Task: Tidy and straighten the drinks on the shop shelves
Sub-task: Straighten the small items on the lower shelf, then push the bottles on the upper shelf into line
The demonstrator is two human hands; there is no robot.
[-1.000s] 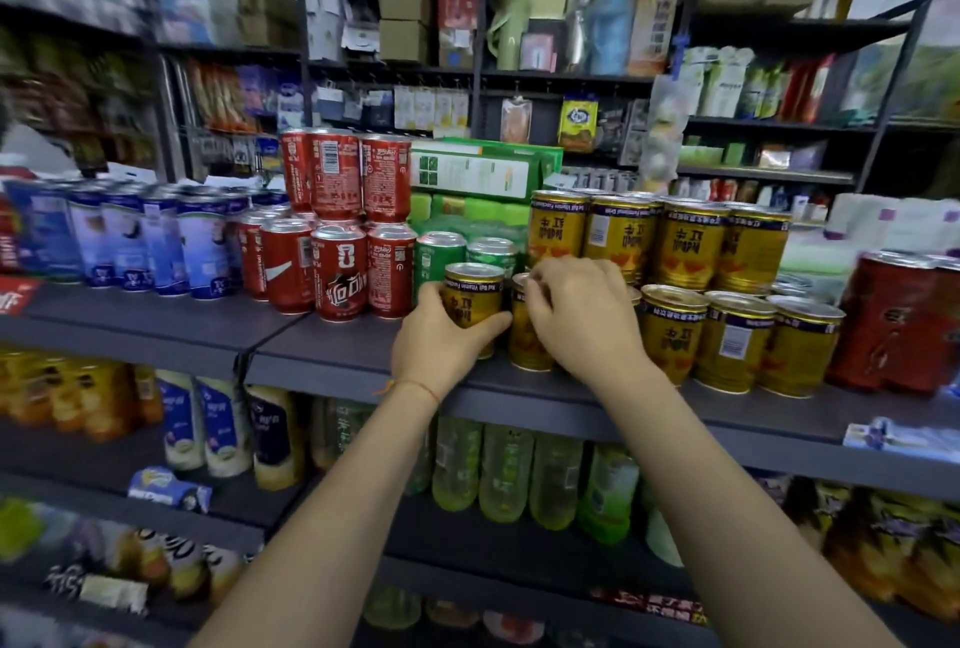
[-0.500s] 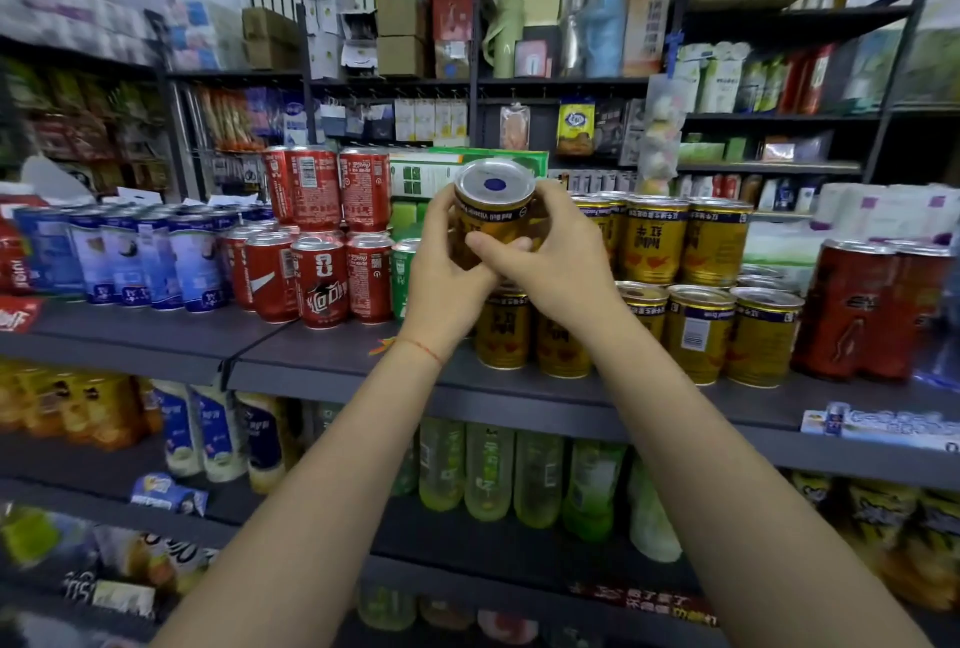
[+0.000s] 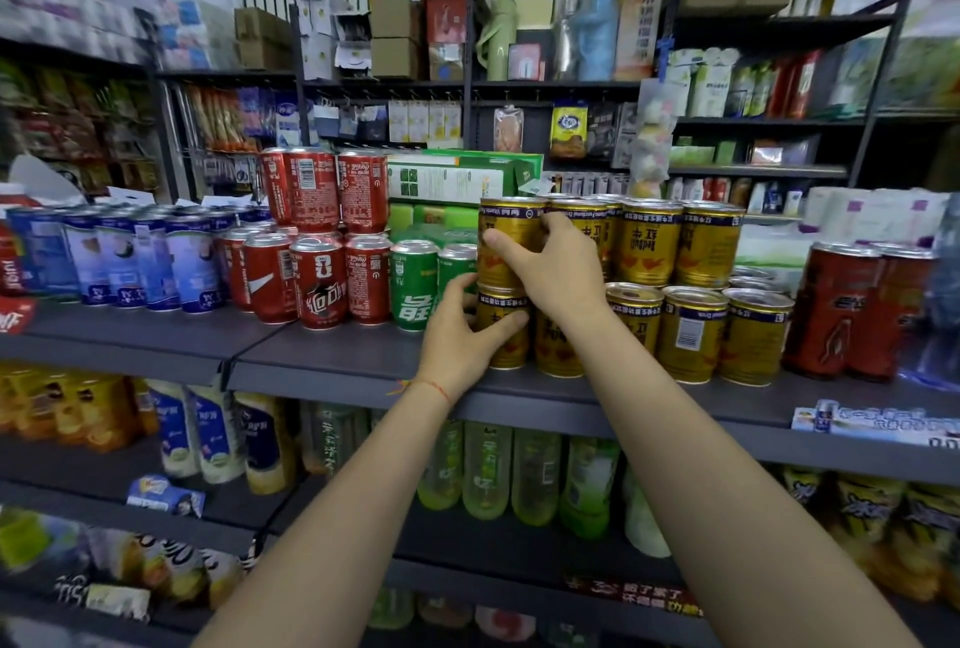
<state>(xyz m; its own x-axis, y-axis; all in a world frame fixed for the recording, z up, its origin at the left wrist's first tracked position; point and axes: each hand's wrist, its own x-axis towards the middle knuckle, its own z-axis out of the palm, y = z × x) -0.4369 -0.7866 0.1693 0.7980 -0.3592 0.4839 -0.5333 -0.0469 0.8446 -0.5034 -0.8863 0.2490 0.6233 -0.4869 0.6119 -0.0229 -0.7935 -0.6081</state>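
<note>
top gold can (image 3: 506,242): sits stacked on the bottom gold can (image 3: 501,335), at the left end of the gold rows on the upper shelf (image 3: 332,361)
right hand (image 3: 558,270): wraps the top can, thumb across the front, fingers curled round its right side
left hand (image 3: 457,340): holds the bottom can, thumb pressed on its front, fingers curled behind its left side, tips hidden
what could go wrong: the stack is 2 high on narrow rims, so if the top can lands off-centre I'd bet it tips when let go
knock-on: green cans (image 3: 415,286) stand just beside the left hand, so a nudge could shove them crooked
labels: gold cans read Red Bull plus Chinese characters, printed upside down here
other writing: red cans (image 3: 319,283) show Chinese script, looks like cola branding; small print too blurry for me
</note>
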